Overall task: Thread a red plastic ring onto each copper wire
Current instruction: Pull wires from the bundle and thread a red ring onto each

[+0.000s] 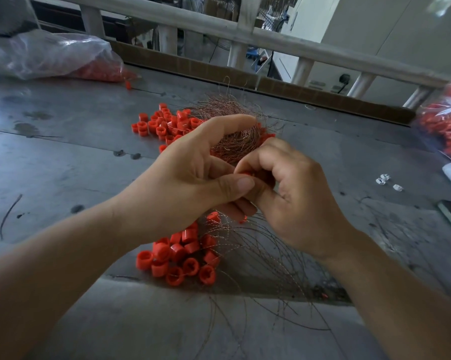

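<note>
Only one cam here, a wide-angle worn on the head. It sits above and on the near side of the copper wire bundle (232,145), pretty close in, facing forward and down at it. Beyond the bundle, the railing (271,38) bows across the top of the frame.

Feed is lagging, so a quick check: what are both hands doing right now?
Left hand: grips the copper wire bundle.
Right hand: pinches a red ring, mostly hidden by its fingers.
</note>
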`<state>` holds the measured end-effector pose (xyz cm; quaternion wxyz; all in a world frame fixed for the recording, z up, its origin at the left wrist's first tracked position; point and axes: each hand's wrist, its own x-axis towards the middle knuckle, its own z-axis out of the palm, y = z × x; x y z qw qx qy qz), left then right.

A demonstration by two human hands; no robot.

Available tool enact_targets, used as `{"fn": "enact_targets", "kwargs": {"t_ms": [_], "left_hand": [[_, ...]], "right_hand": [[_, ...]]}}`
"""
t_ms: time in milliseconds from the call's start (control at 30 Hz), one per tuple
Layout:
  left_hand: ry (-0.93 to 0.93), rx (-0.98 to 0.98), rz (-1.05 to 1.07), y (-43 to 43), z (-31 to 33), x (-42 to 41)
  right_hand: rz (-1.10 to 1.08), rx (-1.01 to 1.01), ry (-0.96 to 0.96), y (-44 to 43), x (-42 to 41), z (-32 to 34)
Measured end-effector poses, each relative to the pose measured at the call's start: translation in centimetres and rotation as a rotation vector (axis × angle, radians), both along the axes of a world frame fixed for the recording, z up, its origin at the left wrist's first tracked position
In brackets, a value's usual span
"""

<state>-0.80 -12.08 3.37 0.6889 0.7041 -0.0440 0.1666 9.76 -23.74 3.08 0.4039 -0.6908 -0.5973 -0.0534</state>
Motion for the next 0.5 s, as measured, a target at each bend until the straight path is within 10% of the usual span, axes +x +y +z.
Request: {"fn": "enact_targets", "kwargs": {"t_ms": [500], "left_hand": [[-0.031, -0.2, 0.005, 2.0, 1.5, -0.5]], "right_hand": [[0.11, 0.027, 0.292, -0.3, -0.3, 0.7]]}}
